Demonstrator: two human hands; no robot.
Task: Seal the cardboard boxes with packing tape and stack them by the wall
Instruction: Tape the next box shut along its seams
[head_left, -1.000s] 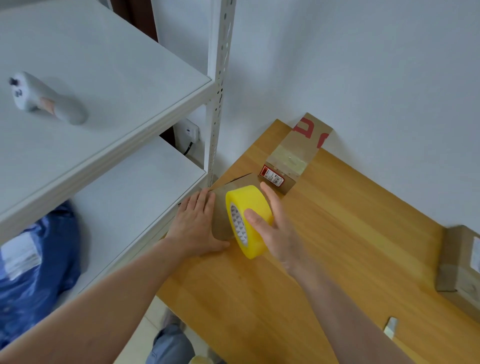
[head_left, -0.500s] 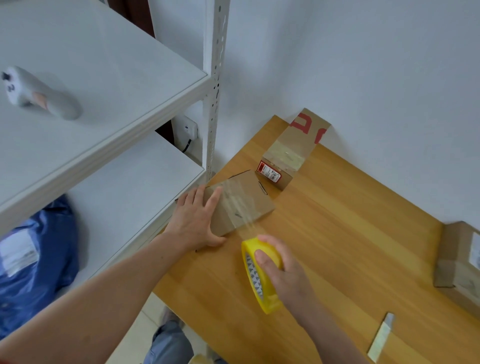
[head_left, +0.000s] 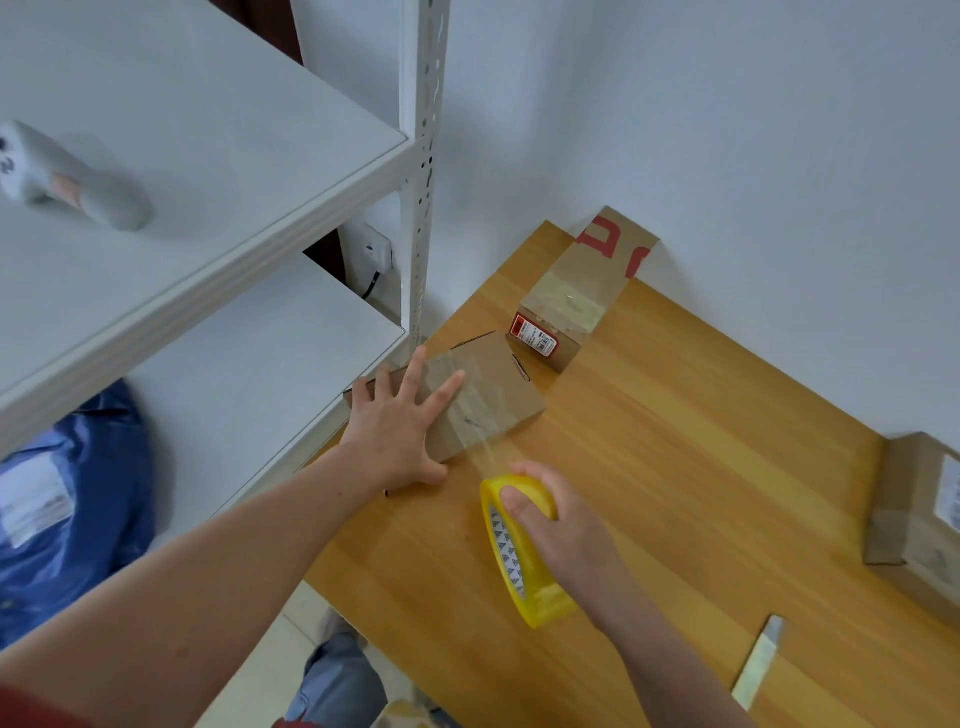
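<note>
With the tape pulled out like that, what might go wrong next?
1. The stretched tape strip spans open air between the small box and the yellow tape roll; it might twist or stick to itself.
2. Only the flat left hand pins the box; a pull by the right hand might drag it.
3. What looks like a cutter lies apart on the table, while both hands are busy.

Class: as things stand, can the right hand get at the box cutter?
Probably yes: bare table lies between right hand and box cutter, though it grips the tape roll.
</note>
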